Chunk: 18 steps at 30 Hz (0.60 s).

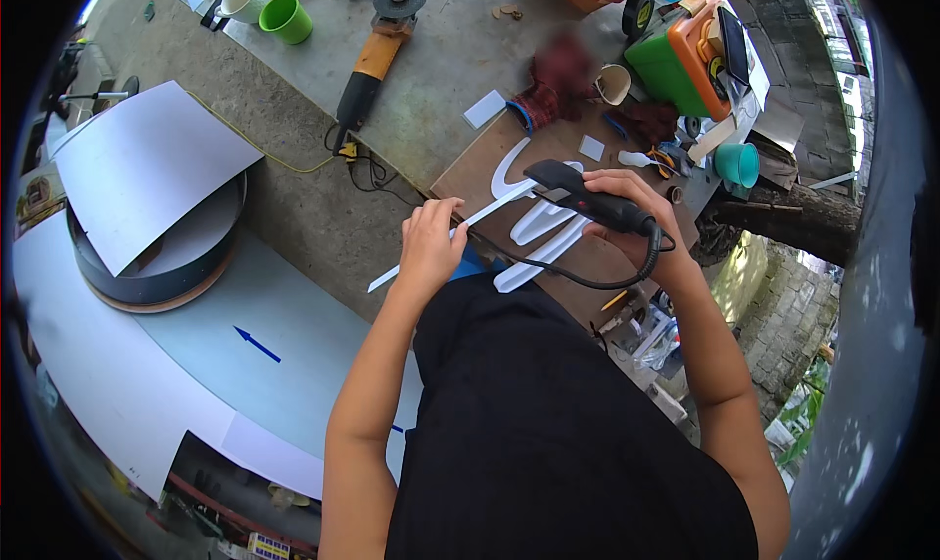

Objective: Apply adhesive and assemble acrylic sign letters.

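In my right hand (pixel 632 212) is a black corded tool that looks like a hair straightener (pixel 578 193), my fingers wrapped round its body. Its cord loops from the handle end back toward my left hand. My left hand (pixel 431 242) pinches a thin white strip (pixel 387 278), which runs up to the straightener's front end. Whether the strip lies between its plates is hard to see. Under and beside the tool, white curved channel-shaped pieces lie on a brown board (pixel 470 180); one is a hook-shaped piece (pixel 501 173), another a long piece (pixel 534 261) near my lap.
An angle grinder (pixel 372 66) lies on the grey table (pixel 431 100), near a green cup (pixel 285 19). Red work gloves (pixel 543 95), a green-and-orange box (pixel 676 56) and a teal cup (pixel 736 164) stand farther right. White sheets (pixel 157 168) and a round drum (pixel 162 281) are at left.
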### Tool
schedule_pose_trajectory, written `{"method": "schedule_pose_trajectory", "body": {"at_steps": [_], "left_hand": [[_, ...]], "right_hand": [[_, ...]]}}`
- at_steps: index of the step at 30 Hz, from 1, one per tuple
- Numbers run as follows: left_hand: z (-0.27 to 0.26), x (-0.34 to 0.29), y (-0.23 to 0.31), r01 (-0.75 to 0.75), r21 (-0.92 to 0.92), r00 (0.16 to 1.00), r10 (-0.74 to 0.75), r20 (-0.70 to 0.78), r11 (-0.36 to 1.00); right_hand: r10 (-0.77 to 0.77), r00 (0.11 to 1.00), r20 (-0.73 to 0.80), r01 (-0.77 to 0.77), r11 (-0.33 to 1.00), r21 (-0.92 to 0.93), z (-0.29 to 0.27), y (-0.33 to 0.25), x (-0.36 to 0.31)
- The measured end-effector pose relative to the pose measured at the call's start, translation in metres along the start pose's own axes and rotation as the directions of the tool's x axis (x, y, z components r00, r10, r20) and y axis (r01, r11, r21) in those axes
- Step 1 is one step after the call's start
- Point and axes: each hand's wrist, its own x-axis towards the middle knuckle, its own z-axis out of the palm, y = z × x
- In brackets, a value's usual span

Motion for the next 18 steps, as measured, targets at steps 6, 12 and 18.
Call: {"method": "schedule_pose_trajectory", "body": {"at_steps": [6,12,18], "left_hand": [[0.025,0.024,-0.015,-0.069,0.071,0.996,0.065,0.055,0.995],[0.028,0.018,-0.007,-0.004,0.071,0.979,-0.010,0.201,0.997],[0.040,0.015,-0.015,-0.012,0.143,0.995,-0.002,0.100,0.990]], "right_hand": [[-0.002,0.999,0.040,0.002,1.000,0.006,0.001,0.010,0.019],[0.021,0.999,0.039,-0.022,0.999,0.028,0.006,0.022,0.016],[0.053,0.998,0.044,-0.054,0.998,0.018,0.013,0.027,0.018]]}}
